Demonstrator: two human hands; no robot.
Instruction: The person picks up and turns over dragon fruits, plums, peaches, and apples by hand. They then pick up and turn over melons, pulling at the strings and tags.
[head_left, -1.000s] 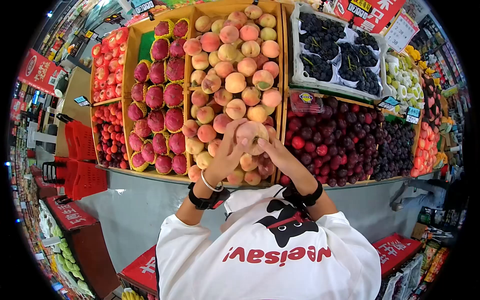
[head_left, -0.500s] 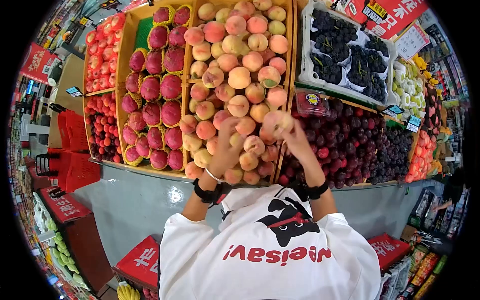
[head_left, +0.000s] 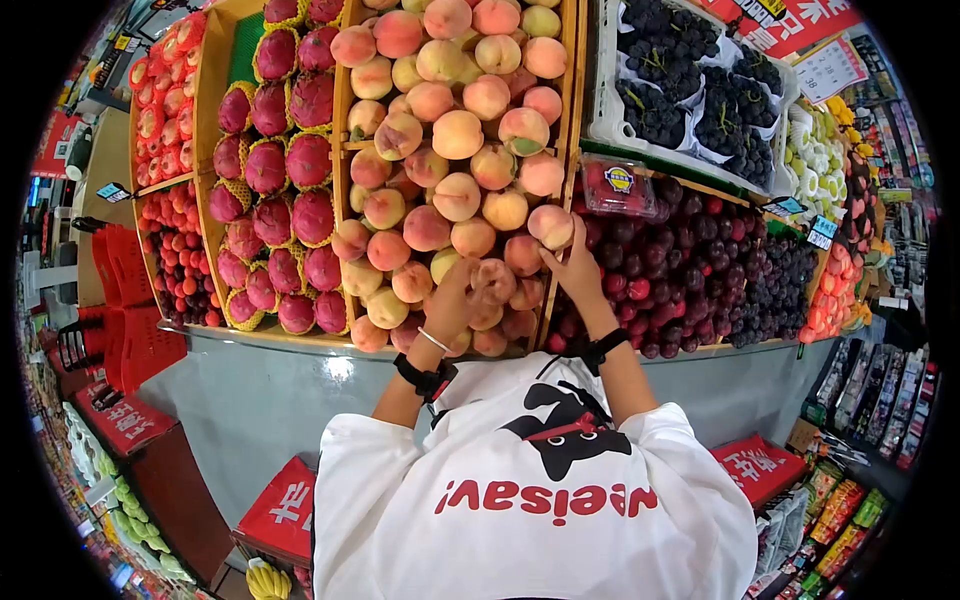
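Observation:
Peaches (head_left: 457, 135) fill the wooden bin in front of me. My right hand (head_left: 578, 268) has its fingers and thumb around one pale pink peach (head_left: 551, 227) at the bin's right divider. Lower in the pile, my left hand (head_left: 455, 298) is closed against the side of another peach (head_left: 492, 281), which looks slightly blurred. Some of the left fingers are hidden behind the hand and fruit. Both wrists wear black bands.
Dragon fruit (head_left: 266, 167) in yellow nets lies left of the peaches. Dark plums (head_left: 680, 270) are to the right, with a clear plastic box (head_left: 617, 187) on them. Behind stands a white crate (head_left: 605, 130) of black grapes. Red baskets (head_left: 140, 345) are at far left.
My right hand and its peach have moved slightly up against the pile. My left hand has come down beside a lower peach. The whole view has shifted a little.

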